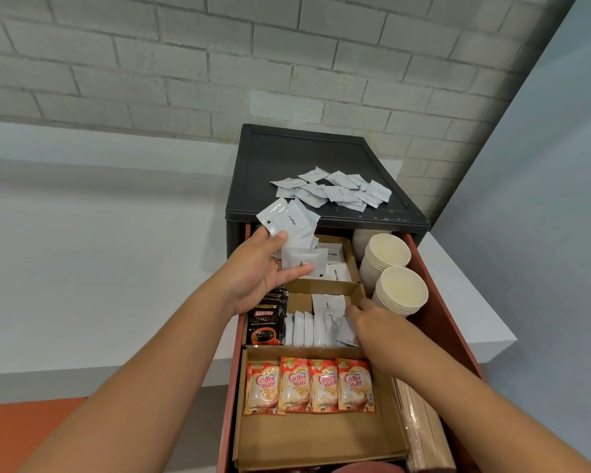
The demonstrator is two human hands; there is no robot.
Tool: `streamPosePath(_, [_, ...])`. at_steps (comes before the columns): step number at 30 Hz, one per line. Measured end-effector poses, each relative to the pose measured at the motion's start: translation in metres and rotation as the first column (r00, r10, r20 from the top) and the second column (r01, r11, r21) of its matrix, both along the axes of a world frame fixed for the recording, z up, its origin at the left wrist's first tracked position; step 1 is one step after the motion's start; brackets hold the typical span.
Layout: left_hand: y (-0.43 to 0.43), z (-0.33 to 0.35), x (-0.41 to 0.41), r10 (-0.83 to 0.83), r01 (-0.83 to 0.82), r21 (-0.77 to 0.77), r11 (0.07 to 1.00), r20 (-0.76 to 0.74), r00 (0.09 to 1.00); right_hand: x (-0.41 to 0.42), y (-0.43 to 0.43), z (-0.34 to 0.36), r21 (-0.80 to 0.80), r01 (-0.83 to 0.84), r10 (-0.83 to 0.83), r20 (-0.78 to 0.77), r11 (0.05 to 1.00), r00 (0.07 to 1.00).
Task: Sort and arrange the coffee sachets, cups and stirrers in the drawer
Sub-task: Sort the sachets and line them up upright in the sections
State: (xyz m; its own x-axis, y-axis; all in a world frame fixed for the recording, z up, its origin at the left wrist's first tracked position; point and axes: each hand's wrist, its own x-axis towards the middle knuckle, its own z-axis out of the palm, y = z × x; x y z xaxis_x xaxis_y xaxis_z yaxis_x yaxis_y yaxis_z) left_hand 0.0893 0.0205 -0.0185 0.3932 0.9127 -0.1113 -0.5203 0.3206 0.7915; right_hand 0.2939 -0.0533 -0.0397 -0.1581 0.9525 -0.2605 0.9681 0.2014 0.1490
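The red drawer [434,312] stands pulled out under a black cabinet top [287,155]. My left hand [260,274] holds a fan of white coffee sachets [287,221] above the drawer's back left. My right hand [369,319] reaches into the middle cardboard compartment, fingers on a row of upright white sachets [307,329]. Black Kopiko sachets [267,322] stand left of that row. Orange Coffee-mate sachets [307,385] line the front cardboard tray [307,442]. Two stacks of paper cups [393,271] lie along the right side. Wooden stirrers [420,428] lie at the front right.
A loose pile of white sachets [335,191] lies on the black cabinet top. A brick wall rises behind, and a white ledge [99,268] runs left and right of the cabinet. Orange floor [21,435] shows at the lower left.
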Motion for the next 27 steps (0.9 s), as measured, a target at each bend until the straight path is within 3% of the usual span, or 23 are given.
streamPosePath(14, [0.000, 0.000, 0.001, 0.000, 0.001, 0.010, 1.000, -0.009, 1.000, -0.010, 0.017, -0.006, 0.022, 0.078, -0.073, -0.174, 0.997, 0.982])
streamPosePath(22, [-0.001, 0.001, 0.001, -0.001, 0.001, 0.001, 1.000, -0.005, 1.000, -0.013, 0.022, 0.003, -0.021, -0.001, -0.001, -0.081, 1.000, 0.997])
streamPosePath(27, [0.000, 0.000, 0.001, -0.008, 0.008, 0.004, 1.000, -0.015, 1.000, -0.015, 0.027, 0.027, -0.091, 0.038, -0.036, 0.018, 0.995, 0.999])
